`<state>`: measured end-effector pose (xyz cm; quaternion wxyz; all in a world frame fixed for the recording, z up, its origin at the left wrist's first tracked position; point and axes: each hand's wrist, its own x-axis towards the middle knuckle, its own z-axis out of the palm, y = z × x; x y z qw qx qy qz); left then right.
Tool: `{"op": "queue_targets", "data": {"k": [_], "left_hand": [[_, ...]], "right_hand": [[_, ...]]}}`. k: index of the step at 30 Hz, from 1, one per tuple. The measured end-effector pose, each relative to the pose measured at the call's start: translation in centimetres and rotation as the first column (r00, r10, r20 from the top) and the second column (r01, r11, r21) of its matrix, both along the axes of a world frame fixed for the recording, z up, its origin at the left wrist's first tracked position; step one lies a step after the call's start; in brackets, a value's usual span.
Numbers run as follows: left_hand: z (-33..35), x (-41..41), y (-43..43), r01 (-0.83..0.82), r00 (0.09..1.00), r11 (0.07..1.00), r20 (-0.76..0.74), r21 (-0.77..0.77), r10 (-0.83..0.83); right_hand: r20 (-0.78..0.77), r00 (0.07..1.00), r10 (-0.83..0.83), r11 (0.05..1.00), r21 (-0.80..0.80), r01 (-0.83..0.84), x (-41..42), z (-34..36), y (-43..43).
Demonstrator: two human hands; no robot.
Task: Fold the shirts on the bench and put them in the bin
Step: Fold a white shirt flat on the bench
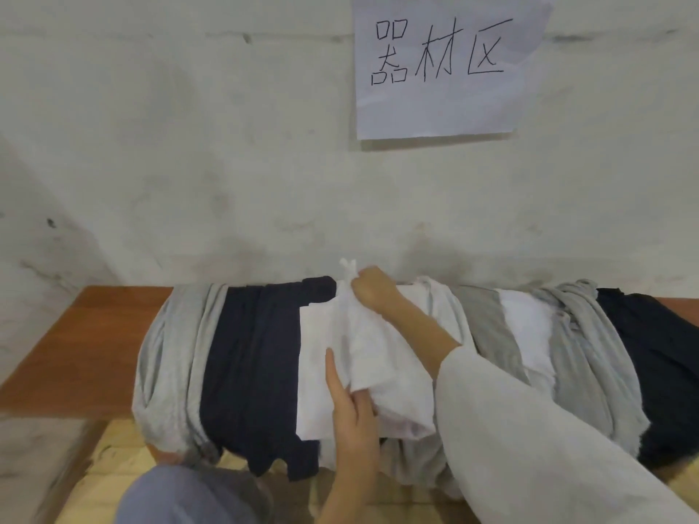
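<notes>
Several shirts lie draped side by side over the brown bench (87, 334): a light grey one (170, 353), a navy one (249, 364), a white shirt (382, 357) in the middle, then grey (488, 334), white, grey and navy ones to the right. My right hand (372, 291) grips the white shirt's far end, bunched up near the wall. My left hand (353, 406) pinches the white shirt's near fold at the bench's front edge. No bin is in view.
A whitish wall (189, 164) stands right behind the bench, with a paper sign (442, 66) taped on it. The bench's left part is bare wood. My knee (189, 497) shows below the front edge, over a pale floor.
</notes>
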<state>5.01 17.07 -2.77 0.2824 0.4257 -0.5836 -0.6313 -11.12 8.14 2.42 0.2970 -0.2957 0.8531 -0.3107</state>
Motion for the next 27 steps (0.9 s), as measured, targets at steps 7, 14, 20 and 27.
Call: {"op": "queue_targets", "data": {"k": [7, 14, 20, 27], "left_hand": [[-3.5, 2.9, -3.2, -0.223, 0.973, 0.964, 0.100, 0.146, 0.210], [-4.3, 4.4, -3.8, -0.316, 0.940, 0.942, 0.173, 0.111, 0.295], [-4.8, 6.3, -4.4, -0.259, 0.955, 0.936, 0.208, 0.238, 0.211], [-4.1, 5.9, -5.6, -0.201, 0.969, 0.956, 0.188, 0.212, 0.162]], "right_hand": [[-0.103, 0.978, 0.182, 0.978, 0.124, -0.169, 5.1, -4.5, -0.1], [0.368, 0.920, 0.134, 0.986, 0.048, -0.162, 7.2, -2.6, -1.1], [0.322, 0.941, -0.101, 0.977, -0.145, 0.154, 4.7, -3.9, 3.5], [-0.168, 0.982, 0.085, 0.994, 0.090, -0.070, 4.4, -5.8, 17.5]]}}
